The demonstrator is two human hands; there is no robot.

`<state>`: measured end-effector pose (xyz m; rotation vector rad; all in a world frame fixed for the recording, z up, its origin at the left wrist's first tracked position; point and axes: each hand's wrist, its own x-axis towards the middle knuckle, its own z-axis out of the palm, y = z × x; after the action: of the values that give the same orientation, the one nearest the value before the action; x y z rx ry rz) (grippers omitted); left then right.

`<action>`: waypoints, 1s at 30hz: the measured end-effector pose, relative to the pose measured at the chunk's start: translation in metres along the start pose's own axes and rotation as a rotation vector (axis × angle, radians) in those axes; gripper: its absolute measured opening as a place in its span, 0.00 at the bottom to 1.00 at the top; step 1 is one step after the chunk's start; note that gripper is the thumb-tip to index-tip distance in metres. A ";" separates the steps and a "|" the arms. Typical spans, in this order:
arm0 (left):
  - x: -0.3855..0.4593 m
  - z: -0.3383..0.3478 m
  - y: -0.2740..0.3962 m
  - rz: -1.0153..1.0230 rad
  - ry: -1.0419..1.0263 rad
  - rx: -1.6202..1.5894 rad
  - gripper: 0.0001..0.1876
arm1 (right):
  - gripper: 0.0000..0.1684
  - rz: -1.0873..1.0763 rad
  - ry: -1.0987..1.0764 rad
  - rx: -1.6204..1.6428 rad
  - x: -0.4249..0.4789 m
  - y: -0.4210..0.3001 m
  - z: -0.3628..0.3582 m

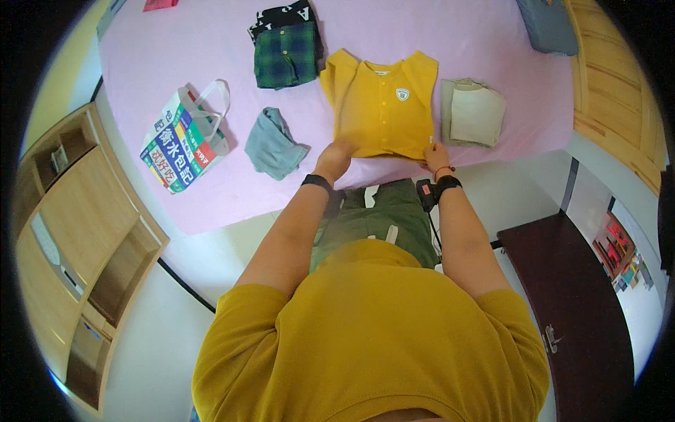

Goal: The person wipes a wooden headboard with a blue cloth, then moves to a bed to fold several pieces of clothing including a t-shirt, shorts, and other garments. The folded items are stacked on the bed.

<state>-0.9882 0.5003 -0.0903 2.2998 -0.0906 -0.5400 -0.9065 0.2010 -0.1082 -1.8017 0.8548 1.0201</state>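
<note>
A yellow button-front garment (383, 111) with a small badge lies flat on the pink bedsheet (211, 219), its sleeves folded in. At its lower left corner is my left hand (336, 159), fingers on the hem. My right hand (436, 157) pinches the lower right corner of the hem. Left of the garment lies a light blue folded cloth (275, 145). Above that, a green-and-navy plaid garment (285, 57) rests partly over a black one with white lettering (282, 15). Folded beige clothing (476, 113) lies to the right.
A printed shopping bag (184, 142) with white handles sits on the left of the bed. A grey-blue item (548, 26) lies at the upper right by the wooden headboard (614, 79). Wooden shelving (87, 195) stands left; a dark door (575, 311) is at lower right.
</note>
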 end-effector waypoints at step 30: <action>0.099 -0.012 -0.038 -0.386 0.415 0.011 0.21 | 0.36 -0.486 -0.145 -0.618 0.069 0.035 0.004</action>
<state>-0.8970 0.5135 -0.1443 2.4014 0.5602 -0.2376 -0.9084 0.1813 -0.1833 -2.2515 -0.0242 1.1360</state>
